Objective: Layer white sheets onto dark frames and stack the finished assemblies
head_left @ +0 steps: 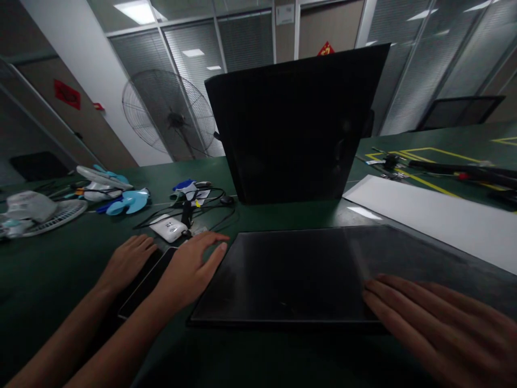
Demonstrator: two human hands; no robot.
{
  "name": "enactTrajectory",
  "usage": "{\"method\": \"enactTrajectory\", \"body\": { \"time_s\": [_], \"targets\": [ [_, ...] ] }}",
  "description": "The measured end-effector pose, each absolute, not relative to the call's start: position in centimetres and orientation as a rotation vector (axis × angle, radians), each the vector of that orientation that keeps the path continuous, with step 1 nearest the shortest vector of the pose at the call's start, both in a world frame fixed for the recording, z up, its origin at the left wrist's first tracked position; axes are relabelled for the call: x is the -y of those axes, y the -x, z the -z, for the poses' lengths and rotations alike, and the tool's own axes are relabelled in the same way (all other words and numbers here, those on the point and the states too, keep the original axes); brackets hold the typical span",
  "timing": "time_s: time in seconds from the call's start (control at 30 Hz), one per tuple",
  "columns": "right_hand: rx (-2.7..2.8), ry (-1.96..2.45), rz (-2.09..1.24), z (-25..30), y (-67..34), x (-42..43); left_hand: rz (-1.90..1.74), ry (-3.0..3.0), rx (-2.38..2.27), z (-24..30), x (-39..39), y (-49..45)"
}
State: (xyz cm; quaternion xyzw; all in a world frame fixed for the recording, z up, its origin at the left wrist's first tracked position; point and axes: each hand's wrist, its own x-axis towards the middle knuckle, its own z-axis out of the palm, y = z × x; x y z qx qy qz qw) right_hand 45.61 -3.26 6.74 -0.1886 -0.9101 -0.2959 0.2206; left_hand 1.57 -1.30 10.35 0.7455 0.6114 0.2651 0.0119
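Note:
A flat black screen panel point(299, 275) lies on the green table in front of me. My left hand point(194, 267) is at its far left corner, thumb and forefinger stretched out and apart beside the edge. Flat over the panel's right part is my right hand point(440, 323), its fingers straight and close together; whether it presses on the surface I cannot tell. Left of my left arm, a dark slab with a pale edge point(147, 283) rests on the table. Another hand point(127, 261), seemingly a different person's, lies beside that slab.
Behind the panel a large black screen point(294, 129) stands upright. A white board point(436, 215) lies to the right, near black cables point(456, 168). Farther left are a white device point(169, 228) with wires, blue fan blades point(129, 202) and white fan parts point(32, 207).

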Motion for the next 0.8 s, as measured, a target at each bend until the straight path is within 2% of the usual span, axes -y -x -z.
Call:
{"method": "enactTrajectory", "body": {
  "time_s": [0.07, 0.2, 0.3, 0.4, 0.57, 0.8],
  "targets": [
    [2.575, 0.486, 0.769, -5.7, -43.6, 2.9, -0.666, -2.273, -1.933, -7.7, 1.2, -1.0],
    [2.793, 0.528, 0.408, -4.0, -42.7, 0.3, -0.356, -2.283, -1.990, -2.9, 1.7, 0.5],
    [2.776, 0.855, 0.303, -2.1, -44.8, -3.7, -0.227, -2.388, -1.926, -0.7, 1.9, 1.2],
    [2.570, 1.243, 0.331, 0.5, -47.3, -7.8, -0.224, -2.449, -1.915, -0.1, 1.6, 1.3],
    [2.613, 1.330, 0.165, 2.1, -52.3, -12.4, -0.220, -2.457, -1.899, -0.3, 1.1, 1.1],
    [2.189, 1.851, 0.362, 1.8, -62.8, -16.0, -0.275, -2.514, -1.776, -1.3, 1.1, 1.1]
  ]
}}
